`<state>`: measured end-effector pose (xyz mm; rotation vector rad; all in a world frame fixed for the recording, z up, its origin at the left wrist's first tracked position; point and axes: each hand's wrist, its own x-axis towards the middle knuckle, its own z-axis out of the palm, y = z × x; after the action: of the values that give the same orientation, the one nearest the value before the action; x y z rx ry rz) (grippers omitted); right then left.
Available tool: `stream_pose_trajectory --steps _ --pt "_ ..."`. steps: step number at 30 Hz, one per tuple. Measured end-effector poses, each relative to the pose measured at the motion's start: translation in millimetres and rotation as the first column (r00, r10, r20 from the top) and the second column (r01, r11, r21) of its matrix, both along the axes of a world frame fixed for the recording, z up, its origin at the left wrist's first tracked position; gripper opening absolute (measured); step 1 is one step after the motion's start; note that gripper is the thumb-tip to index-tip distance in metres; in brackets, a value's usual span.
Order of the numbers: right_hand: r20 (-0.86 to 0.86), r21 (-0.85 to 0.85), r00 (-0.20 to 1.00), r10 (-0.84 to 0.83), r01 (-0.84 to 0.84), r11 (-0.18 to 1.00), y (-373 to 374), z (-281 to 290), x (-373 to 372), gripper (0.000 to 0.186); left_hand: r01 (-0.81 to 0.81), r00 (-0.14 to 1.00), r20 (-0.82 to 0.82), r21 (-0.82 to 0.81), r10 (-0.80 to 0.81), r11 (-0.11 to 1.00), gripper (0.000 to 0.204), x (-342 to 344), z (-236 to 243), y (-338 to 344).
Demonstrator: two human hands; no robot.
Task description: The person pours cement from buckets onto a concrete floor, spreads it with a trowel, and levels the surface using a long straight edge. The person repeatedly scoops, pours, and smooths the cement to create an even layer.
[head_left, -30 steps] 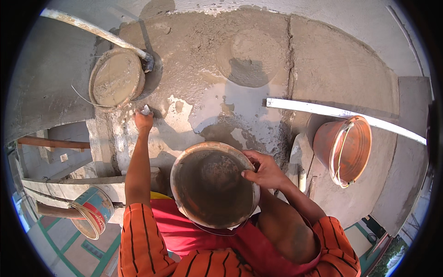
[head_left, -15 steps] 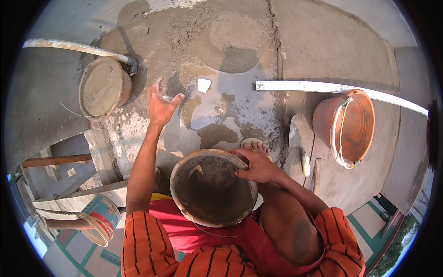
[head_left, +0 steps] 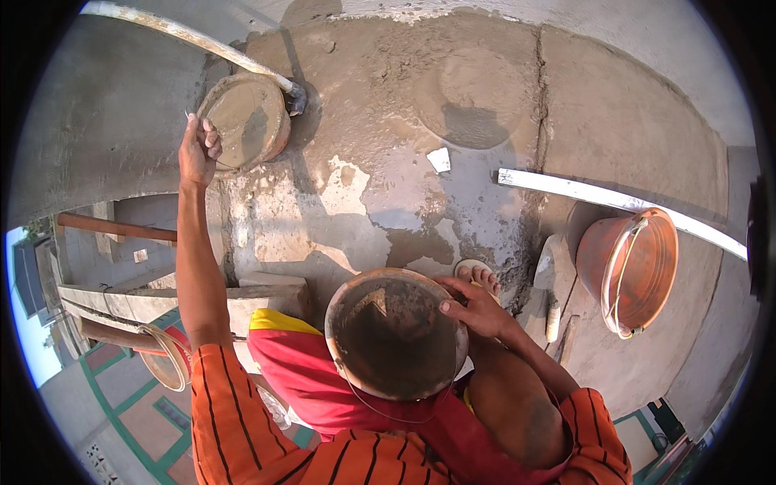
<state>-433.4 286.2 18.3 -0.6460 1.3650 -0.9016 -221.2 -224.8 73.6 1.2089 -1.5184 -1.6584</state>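
Observation:
My left hand (head_left: 200, 150) is stretched out to the far left, fingers closed around the thin wire handle of a mortar bucket (head_left: 283, 136). That bucket stands upright, filled nearly to the rim with wet grey mortar (head_left: 234, 109). In front of my lap is a second bucket (head_left: 338, 315), its mouth facing up and its inside dark and coated with residue. My right hand (head_left: 477, 310) grips this one by its right rim, thumb and fingers on either side of the wall. Its wire handle (head_left: 388, 417) hangs down on the near side.
An orange bucket (head_left: 588, 267) leans on its side at right, beside a trowel (head_left: 550, 279) and a long white bar (head_left: 614, 205). A pale pipe (head_left: 186, 36) reaches the mortar bucket. A white fragment (head_left: 439, 160) lies on wet mortar. At left is an opening with a wooden bar (head_left: 113, 226).
My left hand has moved left from open air above the floor and closed on the mortar bucket's wire handle. The view has shifted left; my right hand still holds the lap bucket's rim.

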Motion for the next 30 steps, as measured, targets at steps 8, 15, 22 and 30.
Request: stream_pose_trajectory --steps 8,15,22,30 --pt "0.105 0.017 0.991 -0.084 0.083 0.996 -5.5 8.5 -3.2 0.041 -0.057 0.998 0.018 0.041 0.056 0.998 0.042 -40.7 22.0 89.6" --pt "0.08 -0.014 0.986 -0.147 0.149 0.989 3.0 -4.7 -3.6 0.042 -0.099 0.99 0.125 0.236 0.071 0.967 0.038 -70.6 55.9 135.5" --pt "0.398 0.299 0.848 -0.351 0.242 0.923 -23.6 -97.6 -3.6 0.051 0.011 1.0 -0.012 0.481 -0.007 0.877 0.03 -111.6 103.3 194.5" --pt "0.834 0.255 0.257 -0.489 0.606 0.754 -90.9 -139.3 -6.1 0.054 0.39 0.896 -0.394 0.48 -0.204 0.786 0.035 -131.6 171.0 247.3"
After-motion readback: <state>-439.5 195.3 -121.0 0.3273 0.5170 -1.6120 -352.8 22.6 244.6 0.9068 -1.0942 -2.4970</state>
